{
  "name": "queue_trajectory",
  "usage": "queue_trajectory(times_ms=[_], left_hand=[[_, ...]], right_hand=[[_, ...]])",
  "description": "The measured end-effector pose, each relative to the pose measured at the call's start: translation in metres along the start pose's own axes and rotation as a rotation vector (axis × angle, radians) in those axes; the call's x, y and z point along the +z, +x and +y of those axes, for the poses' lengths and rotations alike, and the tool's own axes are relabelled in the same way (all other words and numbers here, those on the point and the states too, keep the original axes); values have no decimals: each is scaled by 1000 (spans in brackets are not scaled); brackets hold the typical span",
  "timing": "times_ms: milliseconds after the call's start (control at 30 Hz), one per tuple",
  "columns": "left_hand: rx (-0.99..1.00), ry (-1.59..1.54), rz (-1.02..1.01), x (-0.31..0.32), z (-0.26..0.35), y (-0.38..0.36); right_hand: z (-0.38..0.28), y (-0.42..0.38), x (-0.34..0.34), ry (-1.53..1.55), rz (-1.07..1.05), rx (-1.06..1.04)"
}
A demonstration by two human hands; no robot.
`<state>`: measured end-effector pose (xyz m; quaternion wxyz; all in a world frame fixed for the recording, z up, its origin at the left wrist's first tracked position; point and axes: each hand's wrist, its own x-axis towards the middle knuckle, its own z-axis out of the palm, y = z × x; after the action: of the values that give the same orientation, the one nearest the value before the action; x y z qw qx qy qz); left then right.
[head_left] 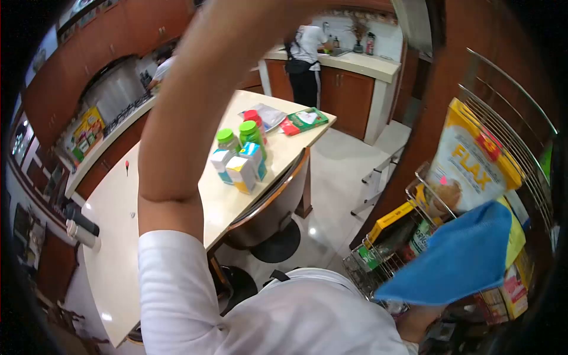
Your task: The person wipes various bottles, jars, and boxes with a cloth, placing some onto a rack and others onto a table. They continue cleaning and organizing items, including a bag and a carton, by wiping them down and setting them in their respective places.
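Observation:
My left arm rises in a white sleeve across the view, and its hand lies beyond the top edge. Low on the right, a blue cloth (455,254) hangs over my right hand (425,313), hiding the fingers; only the wrist area shows, and the cloth appears to be held there. Just behind the cloth is a wire pantry rack (512,89). It carries a yellow and white bag marked FLAX (467,165), a yellow box (390,222), a jar with a green label (421,236) and other packets. A yellow cloth or packet (516,234) shows beside the blue cloth.
A cream table (112,254) holds green-lidded bottles (249,133), small cartons (241,174), a green-red packet (305,120) and a flask (83,234). A chair (269,207) stands against it. A person (305,53) works at the far counter; another (163,65) is by the stove.

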<state>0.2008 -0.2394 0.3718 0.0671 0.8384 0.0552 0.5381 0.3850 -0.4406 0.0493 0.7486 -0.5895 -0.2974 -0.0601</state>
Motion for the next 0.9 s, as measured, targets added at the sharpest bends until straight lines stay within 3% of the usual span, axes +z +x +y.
queue_trajectory(times_ms=[33,100,133,200,233,300,400,500,567,633,700,900], left_hand=[[-38,66,-236,-10,-7,-4],[131,-412,-365,31,-77,-44],[32,-260,-426,41,-72,-70],[24,-243,-701,57,-63,-106],[162,-327,-600,57,-72,-121],[36,-376,-488,64,-87,-129],[68,-282,-427,58,-114,-132],[54,-240,-517,37,-135,-133],[3,-373,-654,10,-152,-131],[11,-388,-652,5,-180,-138],[-165,-508,-687,-16,-196,-147],[-239,-381,-409,-74,-222,-167]], right_hand=[[3,3,22,19,-57,11],[11,8,67,51,-167,30],[15,10,86,64,-214,32],[25,17,118,82,-303,44],[30,21,131,90,-336,48],[38,30,159,103,-417,55],[40,38,191,96,-484,51],[33,36,219,107,-549,44],[31,32,236,116,-589,48],[32,27,254,124,-638,54],[35,19,270,136,-690,73],[49,-16,314,194,-838,156]])
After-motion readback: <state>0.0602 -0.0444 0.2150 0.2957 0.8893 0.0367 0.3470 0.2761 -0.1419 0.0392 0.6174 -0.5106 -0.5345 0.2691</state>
